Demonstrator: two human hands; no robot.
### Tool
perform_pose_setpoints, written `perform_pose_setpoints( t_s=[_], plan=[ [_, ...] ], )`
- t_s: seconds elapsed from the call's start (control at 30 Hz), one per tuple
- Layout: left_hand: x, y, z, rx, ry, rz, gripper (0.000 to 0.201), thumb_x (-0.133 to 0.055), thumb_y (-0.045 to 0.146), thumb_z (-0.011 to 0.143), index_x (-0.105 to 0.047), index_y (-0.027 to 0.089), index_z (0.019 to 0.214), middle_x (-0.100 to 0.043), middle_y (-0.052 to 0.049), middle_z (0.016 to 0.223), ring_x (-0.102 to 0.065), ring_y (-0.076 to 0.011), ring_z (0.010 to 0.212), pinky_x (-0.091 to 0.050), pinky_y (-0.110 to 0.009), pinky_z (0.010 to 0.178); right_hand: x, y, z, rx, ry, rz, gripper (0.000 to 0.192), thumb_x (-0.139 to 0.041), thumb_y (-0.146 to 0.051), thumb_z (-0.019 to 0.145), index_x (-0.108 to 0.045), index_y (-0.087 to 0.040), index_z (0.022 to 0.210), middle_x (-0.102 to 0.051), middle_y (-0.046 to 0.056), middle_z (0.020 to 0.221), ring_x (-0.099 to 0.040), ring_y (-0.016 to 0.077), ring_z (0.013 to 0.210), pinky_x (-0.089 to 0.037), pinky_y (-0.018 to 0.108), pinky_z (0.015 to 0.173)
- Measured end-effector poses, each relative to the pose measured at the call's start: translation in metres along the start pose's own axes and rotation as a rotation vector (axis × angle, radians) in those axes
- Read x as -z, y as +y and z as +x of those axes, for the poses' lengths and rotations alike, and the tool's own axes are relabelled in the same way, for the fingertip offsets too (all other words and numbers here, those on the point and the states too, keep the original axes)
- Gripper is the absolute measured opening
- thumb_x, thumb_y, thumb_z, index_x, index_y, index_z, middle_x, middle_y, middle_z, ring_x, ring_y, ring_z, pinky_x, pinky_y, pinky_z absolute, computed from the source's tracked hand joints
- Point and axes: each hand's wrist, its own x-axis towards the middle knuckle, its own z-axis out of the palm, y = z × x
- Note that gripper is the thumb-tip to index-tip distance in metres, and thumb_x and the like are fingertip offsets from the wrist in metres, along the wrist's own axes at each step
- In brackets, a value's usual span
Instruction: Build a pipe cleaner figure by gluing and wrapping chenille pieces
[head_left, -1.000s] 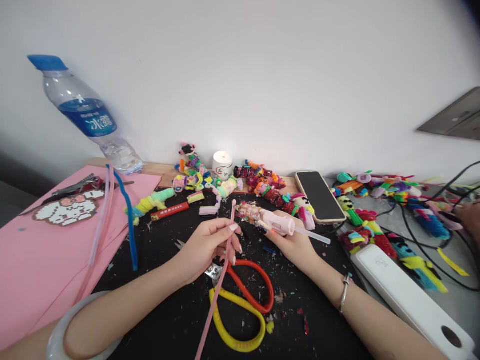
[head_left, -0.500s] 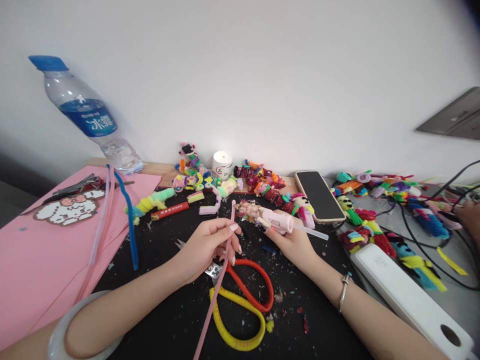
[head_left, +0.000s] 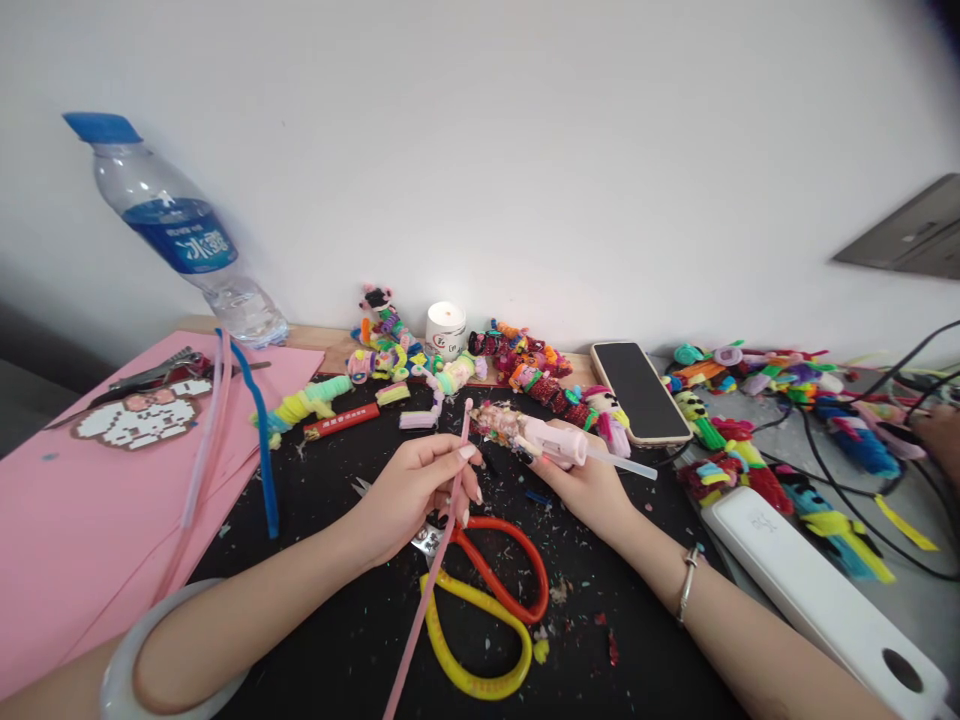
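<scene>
The left hand [head_left: 416,490] pinches a pipe cleaner [head_left: 435,560] above the scissors [head_left: 487,610], which lie on the mat [head_left: 337,640] nearest the person. Just right of it, the right hand [head_left: 589,485] holds a glue gun [head_left: 559,445]. A candle [head_left: 445,330] stands behind both, by the wall. The phone [head_left: 637,390] lies further right, the water bottle [head_left: 180,235] far left.

two hands at a cluttered craft table

we see the left hand [head_left: 416,490] pinching a pink pipe cleaner [head_left: 435,560] that runs up past the fingers. the right hand [head_left: 581,480] grips a pink glue gun [head_left: 559,445], its glue stick [head_left: 626,465] poking out to the right. scissors [head_left: 480,600] with red and yellow handles lie on the black mat [head_left: 337,640] just below both hands. a phone [head_left: 637,390] lies beyond.
</scene>
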Motion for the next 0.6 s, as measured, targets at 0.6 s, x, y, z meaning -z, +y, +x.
perform_pose_setpoints(
  t_s=[0.6],
  plan=[
    [-0.0004, -0.0002, 0.0010, -0.014, 0.012, -0.018, 0.018, -0.057, 0.031, 0.082, -0.058, 0.013, 0.080, -0.061, 0.001, 0.058, -0.050, -0.0061, 0.040, -0.041, -0.016, 0.041, 0.0023, -0.0067, 0.0022, 0.012, -0.010, 0.008, 0.009, -0.060, -0.026, 0.079, -0.058, -0.018, 0.075, -0.063, 0.003, 0.072, -0.057, 0.0155, 0.061, -0.047, 0.027, 0.057]
  ],
)
